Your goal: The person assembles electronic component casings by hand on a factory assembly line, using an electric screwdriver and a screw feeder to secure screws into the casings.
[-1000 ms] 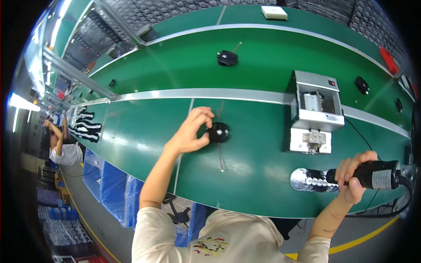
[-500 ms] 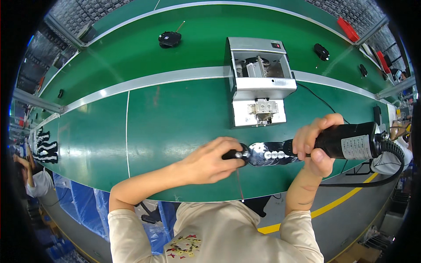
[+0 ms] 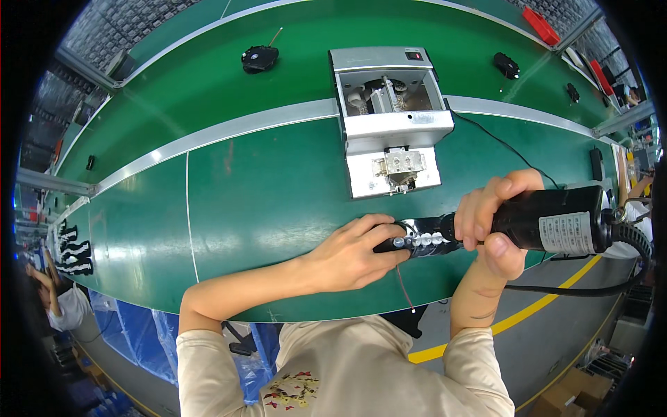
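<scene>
My right hand (image 3: 495,226) is wrapped around a black electric screwdriver (image 3: 531,217), which lies sideways above the green bench. A pale label covers part of its body. The driver's front end (image 3: 439,236) points left and shines with round light reflections. Opposite it, the fingers of my left hand (image 3: 354,254) close on a small black plastic part (image 3: 389,244). A thin red wire (image 3: 404,286) hangs below this part. The driver's front meets or overlaps the part; the exact contact is hidden. A silver screw feeder (image 3: 396,125) stands just beyond my hands.
On the raised green shelf sit a black rounded unit (image 3: 260,60) with a wire and another black unit (image 3: 506,66). A red tray (image 3: 540,26) is at the far right. The driver's black cable (image 3: 577,291) loops at right. Black-and-white parts (image 3: 75,254) lie far left, near another person.
My left hand and the black part have moved right, closer to the screwdriver. The red wire swings out further. The view has shifted slightly, so the screw feeder appears further left.
</scene>
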The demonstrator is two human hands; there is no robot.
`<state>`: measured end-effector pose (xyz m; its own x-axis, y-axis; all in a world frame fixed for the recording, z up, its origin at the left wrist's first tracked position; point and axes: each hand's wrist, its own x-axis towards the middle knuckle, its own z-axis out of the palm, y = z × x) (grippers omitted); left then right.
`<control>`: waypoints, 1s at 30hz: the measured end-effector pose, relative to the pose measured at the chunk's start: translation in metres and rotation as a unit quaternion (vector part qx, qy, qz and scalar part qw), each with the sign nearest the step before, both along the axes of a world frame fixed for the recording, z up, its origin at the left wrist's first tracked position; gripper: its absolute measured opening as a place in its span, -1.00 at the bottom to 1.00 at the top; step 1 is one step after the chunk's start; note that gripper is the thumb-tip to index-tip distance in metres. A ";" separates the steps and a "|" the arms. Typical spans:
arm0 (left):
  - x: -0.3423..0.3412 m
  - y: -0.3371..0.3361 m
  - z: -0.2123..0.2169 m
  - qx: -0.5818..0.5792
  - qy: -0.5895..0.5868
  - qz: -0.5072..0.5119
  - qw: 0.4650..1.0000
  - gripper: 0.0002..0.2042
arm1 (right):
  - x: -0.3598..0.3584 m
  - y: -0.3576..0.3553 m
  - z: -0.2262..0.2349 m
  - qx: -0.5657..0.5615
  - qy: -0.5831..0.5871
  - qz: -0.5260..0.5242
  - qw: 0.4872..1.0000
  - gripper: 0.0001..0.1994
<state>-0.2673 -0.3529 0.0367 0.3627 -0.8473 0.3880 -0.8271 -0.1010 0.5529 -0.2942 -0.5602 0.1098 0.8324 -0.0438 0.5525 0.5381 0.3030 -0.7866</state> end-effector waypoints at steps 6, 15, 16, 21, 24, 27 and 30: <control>0.000 0.000 0.005 0.023 0.009 0.002 1.000 -0.72 | -0.001 0.004 0.001 0.004 0.010 -0.005 1.000 -0.51; 0.000 -0.006 -0.006 -0.017 0.041 -0.009 0.999 -0.77 | 0.008 0.014 0.008 0.005 -0.006 -0.031 0.999 -0.42; 0.000 -0.006 -0.008 -0.020 0.057 -0.007 0.998 -0.79 | 0.011 0.018 0.010 0.000 -0.015 -0.040 0.999 -0.42; 0.000 -0.002 -0.012 -0.025 0.051 -0.008 0.998 -0.80 | 0.026 0.032 0.024 -0.015 -0.042 -0.072 0.996 -0.45; 0.000 0.010 -0.013 -0.025 0.043 0.002 0.999 -0.80 | 0.038 0.042 0.029 -0.010 -0.049 -0.087 0.995 -0.49; 0.000 0.026 -0.012 -0.026 0.031 0.024 0.999 -0.82 | 0.047 0.047 0.029 -0.032 -0.030 -0.099 0.994 -0.50; 0.001 0.038 -0.013 -0.035 0.025 0.042 0.998 -0.85 | 0.052 0.048 0.029 -0.040 -0.022 -0.116 0.992 -0.52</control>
<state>-0.2668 -0.3153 0.0241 0.4518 -0.7840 0.4256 -0.7890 -0.1286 0.6008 -0.2422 -0.5118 0.1387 0.7801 -0.1859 0.5974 0.6203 0.1052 -0.7773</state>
